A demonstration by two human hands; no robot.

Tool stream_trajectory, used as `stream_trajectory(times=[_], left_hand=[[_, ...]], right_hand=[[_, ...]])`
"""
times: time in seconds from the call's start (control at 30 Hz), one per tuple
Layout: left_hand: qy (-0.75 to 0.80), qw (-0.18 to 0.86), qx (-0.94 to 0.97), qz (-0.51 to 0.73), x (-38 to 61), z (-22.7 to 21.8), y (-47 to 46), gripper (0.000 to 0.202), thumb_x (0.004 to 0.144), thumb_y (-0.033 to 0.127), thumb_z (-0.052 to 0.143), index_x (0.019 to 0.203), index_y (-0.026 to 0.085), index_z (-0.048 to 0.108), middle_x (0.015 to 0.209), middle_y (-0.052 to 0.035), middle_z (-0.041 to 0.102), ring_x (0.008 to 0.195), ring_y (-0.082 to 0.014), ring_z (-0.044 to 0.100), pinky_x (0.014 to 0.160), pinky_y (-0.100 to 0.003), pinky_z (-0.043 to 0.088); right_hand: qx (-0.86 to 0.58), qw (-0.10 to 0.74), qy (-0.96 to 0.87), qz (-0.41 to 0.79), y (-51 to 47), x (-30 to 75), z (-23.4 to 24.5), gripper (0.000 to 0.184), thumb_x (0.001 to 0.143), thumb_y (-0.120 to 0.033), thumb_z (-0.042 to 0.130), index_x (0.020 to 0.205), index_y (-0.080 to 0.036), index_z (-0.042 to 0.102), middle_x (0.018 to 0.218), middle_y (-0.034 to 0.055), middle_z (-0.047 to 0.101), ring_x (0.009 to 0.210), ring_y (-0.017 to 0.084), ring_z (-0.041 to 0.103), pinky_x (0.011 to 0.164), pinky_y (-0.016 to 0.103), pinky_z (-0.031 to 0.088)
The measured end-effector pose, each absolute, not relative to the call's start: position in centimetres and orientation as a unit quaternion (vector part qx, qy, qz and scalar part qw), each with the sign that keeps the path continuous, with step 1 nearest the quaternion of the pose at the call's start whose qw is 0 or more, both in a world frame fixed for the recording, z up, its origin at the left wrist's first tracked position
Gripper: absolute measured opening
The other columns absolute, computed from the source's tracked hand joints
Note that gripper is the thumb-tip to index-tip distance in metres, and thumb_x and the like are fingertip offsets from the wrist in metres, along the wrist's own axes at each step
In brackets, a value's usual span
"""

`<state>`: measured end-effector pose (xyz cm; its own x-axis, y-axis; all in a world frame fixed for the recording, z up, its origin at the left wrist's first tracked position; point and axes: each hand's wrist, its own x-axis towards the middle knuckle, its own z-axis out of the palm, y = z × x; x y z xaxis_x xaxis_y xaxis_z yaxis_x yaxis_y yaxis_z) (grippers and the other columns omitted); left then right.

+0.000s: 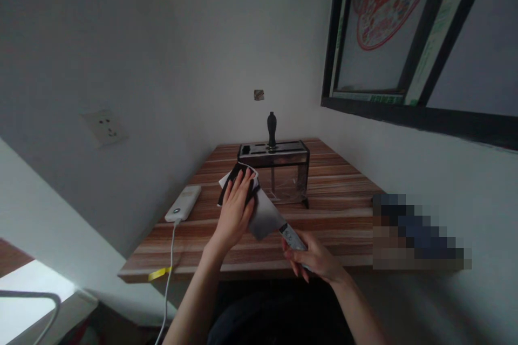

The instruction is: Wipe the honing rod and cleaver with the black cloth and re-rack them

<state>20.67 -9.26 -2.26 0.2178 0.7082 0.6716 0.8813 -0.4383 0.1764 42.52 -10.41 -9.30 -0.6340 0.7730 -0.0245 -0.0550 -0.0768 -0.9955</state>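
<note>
In the head view my right hand is closed round the grey patterned handle of a kitchen knife with a broad, cleaver-like blade. The blade points away from me and to the left, above the table. My left hand lies over a black and white cloth against the far part of the blade. Its fingers are stretched forward, and a dark fold of cloth shows between thumb and forefinger. The blade's tip is hidden under the cloth. Just beyond stands a knife block with clear sides, holding one black-handled tool upright.
A white power bank lies on the wood-grained table, its white cable hanging over the front edge past a yellow tag. Walls rise left, behind and right. A blurred-out item sits at right.
</note>
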Motion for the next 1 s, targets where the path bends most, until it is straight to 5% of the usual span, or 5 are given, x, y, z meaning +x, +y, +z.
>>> stream_trajectory(times=[0.3, 0.57, 1.0], left_hand=[[-0.537, 0.157, -0.736, -0.382, 18.4, -1.5, -6.3, 0.060, 0.093, 0.019, 0.033, 0.148, 0.025, 0.009, 0.155, -0.0080, 0.016, 0.142, -0.0216, 0.009, 0.113, -0.051, 0.014], [-0.534, 0.216, -0.739, -0.350, 19.7, -1.0, -6.8, 0.055, 0.095, 0.022, 0.033, 0.147, 0.019, 0.017, 0.152, -0.0098, 0.025, 0.142, -0.0222, 0.013, 0.114, -0.050, 0.012], [-0.501, 0.164, -0.787, -0.320, 22.9, -3.7, -9.8, 0.049, 0.094, 0.017, 0.034, 0.143, 0.018, 0.028, 0.149, -0.0076, 0.033, 0.140, -0.0187, 0.020, 0.114, -0.044, 0.016]], right_hand=[[-0.289, 0.316, -0.602, 0.674, -10.6, 42.5, -9.0, 0.038, 0.072, -0.045, 0.069, 0.088, -0.015, 0.052, 0.047, -0.0059, 0.054, 0.037, 0.006, 0.047, 0.030, 0.013, 0.037], [-0.295, 0.328, -0.591, 0.676, -10.5, 42.5, -9.1, 0.038, 0.072, -0.046, 0.069, 0.088, -0.016, 0.053, 0.047, -0.0067, 0.052, 0.035, 0.006, 0.046, 0.029, 0.013, 0.038], [-0.286, 0.334, -0.585, 0.682, -10.5, 42.4, -8.9, 0.035, 0.074, -0.046, 0.068, 0.084, -0.015, 0.052, 0.044, -0.0061, 0.054, 0.031, 0.005, 0.043, 0.028, 0.013, 0.036]])
